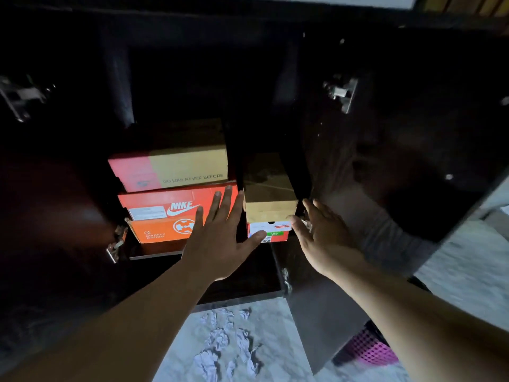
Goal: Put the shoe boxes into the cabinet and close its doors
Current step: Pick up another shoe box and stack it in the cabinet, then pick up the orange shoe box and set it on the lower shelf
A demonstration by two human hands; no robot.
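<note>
Orange Nike box [176, 206] sits mid-stack in the dark cabinet [68, 202], under a tan box [176, 168] printed "GO LIKE NEVER BEFORE". My left grip [220, 238] lies spread flat, empty, over the Nike box's right end. My right grip [322, 235], open and empty, is beside a plain brown box [268, 197] stacked on a white-labelled box [272, 231].

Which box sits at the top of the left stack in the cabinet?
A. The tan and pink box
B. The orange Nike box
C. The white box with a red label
A: the tan and pink box lies on the Nike box; the white box is in the right stack.
</note>
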